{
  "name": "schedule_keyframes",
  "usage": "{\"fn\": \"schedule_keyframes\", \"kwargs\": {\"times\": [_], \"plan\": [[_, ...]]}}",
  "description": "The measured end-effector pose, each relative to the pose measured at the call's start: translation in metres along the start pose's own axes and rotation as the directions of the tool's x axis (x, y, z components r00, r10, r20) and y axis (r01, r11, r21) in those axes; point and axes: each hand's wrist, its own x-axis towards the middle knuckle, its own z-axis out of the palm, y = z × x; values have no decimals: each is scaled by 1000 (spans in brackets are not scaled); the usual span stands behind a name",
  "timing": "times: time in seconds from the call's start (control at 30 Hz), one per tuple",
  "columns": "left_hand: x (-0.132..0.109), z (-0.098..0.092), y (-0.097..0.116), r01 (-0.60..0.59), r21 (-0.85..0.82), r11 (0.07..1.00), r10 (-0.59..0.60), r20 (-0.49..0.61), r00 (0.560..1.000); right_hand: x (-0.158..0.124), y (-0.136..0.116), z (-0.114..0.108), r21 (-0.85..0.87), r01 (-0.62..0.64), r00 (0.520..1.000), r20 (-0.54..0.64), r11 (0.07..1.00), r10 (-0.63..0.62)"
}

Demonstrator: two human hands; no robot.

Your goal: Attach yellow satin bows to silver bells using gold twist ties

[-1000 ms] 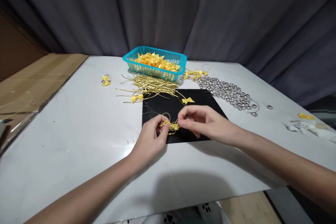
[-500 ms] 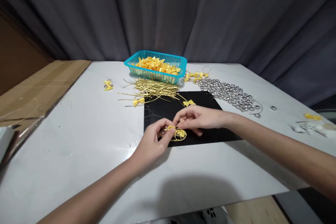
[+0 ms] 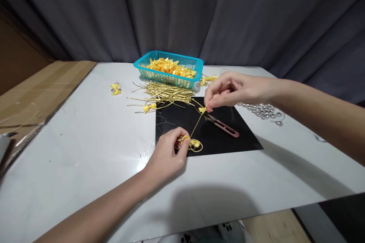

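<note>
My left hand (image 3: 170, 150) is closed in a pinch on a yellow ribbon bow (image 3: 195, 143) with loops of gold cord around it, low over the black mat (image 3: 176, 121). From that bow a length of gold cord (image 3: 196, 125) runs taut up and right to my right hand (image 3: 228, 91), whose thumb and fingers are pinched together on its end. Just behind the right fingertips, another yellow bow (image 3: 202, 110) shows in part. Thread snips (image 3: 224, 126) with a pink handle lie on the mat below my right hand.
A blue basket (image 3: 168, 79) holds many yellow bows. In front of it lies a heap of gold cords (image 3: 168, 93). Silver beads (image 3: 264, 111) are spread at right, partly behind my right arm. Single bows lie left, one (image 3: 115, 89) farther out, another (image 3: 149, 107) by the mat.
My right hand has moved up and away from the left, drawing the gold cord out straight. The snips, hidden before, now show. My left hand keeps its hold on the bow.
</note>
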Motion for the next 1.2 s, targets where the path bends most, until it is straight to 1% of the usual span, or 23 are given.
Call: {"fn": "schedule_keyframes", "kwargs": {"times": [0.07,0.13,0.17,0.23,0.4,0.57,0.7,0.93,1.07,1.13,1.2], "plan": [[-1,0,1,-34,73,997,34,-6,999,2,-6,3,169,45,995,-92,985,-30],[-2,0,1,-42,130,991,42,2,999,6,-12,5,310,105,975,-220,945,-36],[-2,0,2,-42,149,988,42,8,999,8,-14,6,345,138,961,-272,928,-42],[-1,0,1,-47,174,984,44,18,999,12,-19,7,364,179,944,-325,914,-55],[0,1,0,-59,191,980,57,18,998,16,-32,5,385,204,933,-355,900,-59],[0,1,0,-45,182,982,43,16,999,17,-51,4,371,252,911,-402,894,-90],[0,2,-1,-29,172,985,29,2,1000,22,-63,9,367,235,901,-430,900,-60],[1,2,-1,-62,175,983,66,-16,998,31,-76,15,363,244,879,-475,899,-46],[0,2,2,-84,197,977,86,0,996,33,-85,19,344,245,862,-505,907,-41],[0,2,3,-88,192,977,88,12,996,36,-85,19,335,245,853,-521,910,-38],[0,3,3,-89,193,977,86,24,996,42,-81,15,327,235,853,-521,915,-33]]}}
